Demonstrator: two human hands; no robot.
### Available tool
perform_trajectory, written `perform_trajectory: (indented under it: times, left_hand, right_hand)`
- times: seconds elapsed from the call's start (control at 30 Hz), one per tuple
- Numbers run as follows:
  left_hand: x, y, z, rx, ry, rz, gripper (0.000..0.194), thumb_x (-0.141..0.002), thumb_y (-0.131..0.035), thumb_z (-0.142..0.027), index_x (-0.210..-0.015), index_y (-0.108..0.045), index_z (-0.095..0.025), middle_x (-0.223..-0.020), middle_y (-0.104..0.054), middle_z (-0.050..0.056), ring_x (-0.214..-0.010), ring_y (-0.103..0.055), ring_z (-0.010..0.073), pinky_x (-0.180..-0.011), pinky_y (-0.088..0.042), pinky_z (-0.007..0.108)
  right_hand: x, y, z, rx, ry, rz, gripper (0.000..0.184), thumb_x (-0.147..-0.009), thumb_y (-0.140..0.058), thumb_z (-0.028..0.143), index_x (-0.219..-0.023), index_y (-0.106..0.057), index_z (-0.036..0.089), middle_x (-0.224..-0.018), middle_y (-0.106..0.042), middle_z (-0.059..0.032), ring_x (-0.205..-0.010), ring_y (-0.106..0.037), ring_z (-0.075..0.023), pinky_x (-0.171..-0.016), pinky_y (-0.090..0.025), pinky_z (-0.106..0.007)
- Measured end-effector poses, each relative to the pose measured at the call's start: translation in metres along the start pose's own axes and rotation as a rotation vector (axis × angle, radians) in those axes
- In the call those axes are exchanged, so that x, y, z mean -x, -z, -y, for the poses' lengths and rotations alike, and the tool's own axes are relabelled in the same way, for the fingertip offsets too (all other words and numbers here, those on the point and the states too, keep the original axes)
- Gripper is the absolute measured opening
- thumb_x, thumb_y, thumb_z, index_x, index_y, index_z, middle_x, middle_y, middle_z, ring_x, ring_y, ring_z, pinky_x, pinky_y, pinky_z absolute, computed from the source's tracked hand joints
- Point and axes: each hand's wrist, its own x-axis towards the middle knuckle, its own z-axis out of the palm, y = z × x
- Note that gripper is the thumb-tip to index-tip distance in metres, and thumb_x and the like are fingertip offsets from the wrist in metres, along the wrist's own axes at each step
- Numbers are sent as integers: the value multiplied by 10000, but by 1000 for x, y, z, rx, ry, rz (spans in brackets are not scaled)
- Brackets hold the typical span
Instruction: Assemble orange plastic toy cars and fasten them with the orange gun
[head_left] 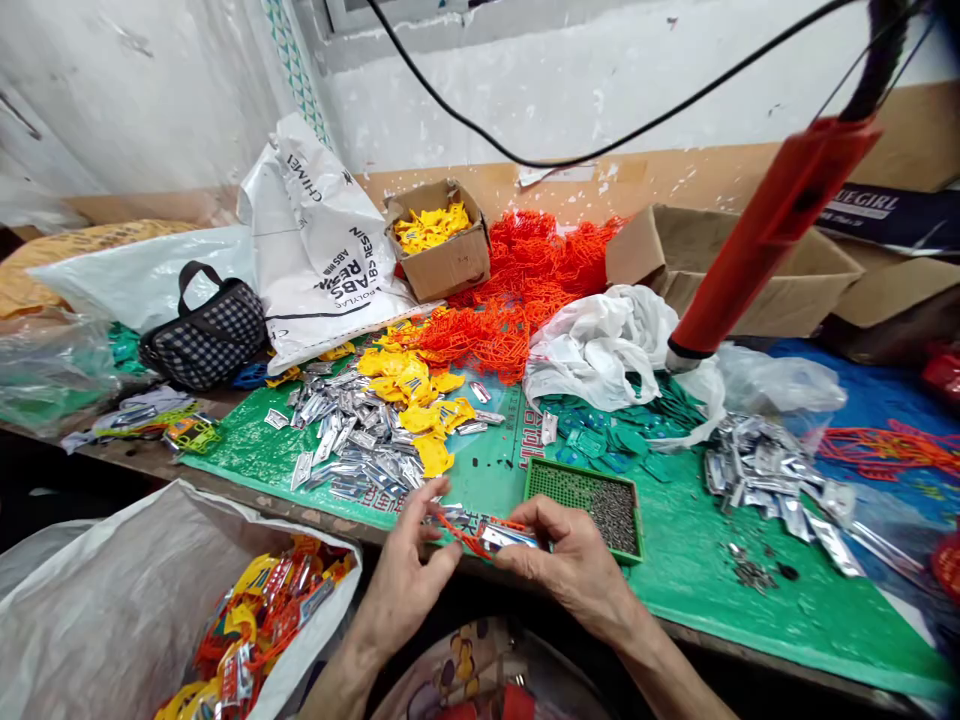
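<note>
Low in the middle of the head view, an orange plastic frame with a shiny silver plate (508, 536) is held up between both hands, just off the table's front edge. My right hand (574, 560) pinches its right end between thumb and fingers. Curled loosely about the orange left end is my left hand (409, 570), its thumb and forefinger somewhat apart. Behind the hands lies a pile of silver plates (352, 440), mixed with yellow plastic pieces (420, 400). Close behind my right hand, a green tray (562, 485) contains many small dark metal bits.
A white sack (45, 620) of yellow, orange and silver pieces stands front left. Orange frames (517, 290) heap up behind, beside a carton (450, 265) of yellow pieces. Green pieces (600, 435) lie right of centre. A red tube (772, 240) hangs over the right side.
</note>
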Motion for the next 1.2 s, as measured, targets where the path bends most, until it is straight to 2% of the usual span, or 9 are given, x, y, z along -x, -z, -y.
perform_trajectory:
  times: [0.07, 0.13, 0.23, 0.33, 0.53, 0.7, 0.8, 1.0, 1.2]
  left_hand:
    - [5, 3, -8, -243, -98, -32, 440, -727, -758, -202, -1157, -718, -285, -1231, -634, 51, -777, -600, 162, -713, -478, 255]
    - [9, 1, -15, -344, -141, 77, 372, -790, -727, -273, -1162, -723, -269, -1226, -642, 69, -672, -581, 148, -666, -476, 265]
    - [9, -9, -19, -392, -157, 301, 257, -909, -584, -325, -1087, -749, -239, -1054, -705, 80, -715, -608, 184, -654, -465, 264]
    - [2, -16, -18, -448, -219, 401, 293, -953, -509, -315, -851, -760, -204, -782, -691, 56, -742, -603, 197, -679, -445, 258]
    - [2, -17, -9, -402, -347, 331, 252, -975, -499, -263, -925, -735, -192, -799, -698, 28, -744, -630, 164, -714, -476, 245]
    - [4, -15, 2, -440, -661, 310, 181, -970, -522, -184, -1048, -685, -195, -928, -727, 41, -874, -679, 149, -809, -521, 222]
    - [3, -13, 6, -484, -815, 285, 148, -969, -536, -190, -1059, -653, -177, -907, -726, 55, -868, -692, 142, -813, -538, 205]
    - [3, -13, 5, -514, -962, 247, 175, -990, -511, -289, -1039, -623, -163, -885, -729, 72, -855, -707, 135, -809, -556, 191]
    - [4, -9, 11, -573, -1061, 254, 220, -995, -493, -326, -1004, -616, -145, -920, -722, 105, -876, -708, 142, -802, -563, 193]
  right_hand:
    - [2, 0, -2, 121, 61, 2, 225, -776, -726, 394, -773, -667, 177, -669, -637, 13, -607, -504, -124, -550, -356, -238]
    - [3, -2, -4, 234, 168, 3, 204, -814, -712, 380, -800, -680, 179, -692, -666, 2, -620, -547, -131, -574, -386, -242]
    - [3, -6, -8, 406, 408, -21, 191, -886, -648, 357, -840, -680, 175, -705, -674, -19, -624, -579, -138, -584, -405, -250]
    - [4, -7, -12, 565, 617, -88, 189, -935, -585, 331, -870, -657, 170, -688, -653, -26, -611, -562, -144, -571, -395, -264]
    - [12, 3, -11, 664, 792, -274, 180, -879, -677, 288, -989, -601, 167, -818, -670, -57, -783, -557, -203, -703, -417, -348]
    - [14, 6, -13, 606, 876, -289, 74, -892, -653, 192, -934, -600, 163, -775, -654, -42, -774, -533, -187, -714, -407, -364]
    - [14, 4, -15, 560, 912, -294, 69, -884, -658, 162, -929, -606, 156, -770, -662, -39, -764, -544, -179, -739, -431, -387]
    - [21, 1, -16, 607, 1018, -400, 49, -858, -693, 142, -902, -669, 144, -763, -703, -35, -810, -577, -183, -915, -457, -476]
    - [27, 1, -19, 641, 1066, -441, 40, -873, -683, 163, -909, -692, 147, -761, -727, -31, -823, -602, -182, -937, -483, -472]
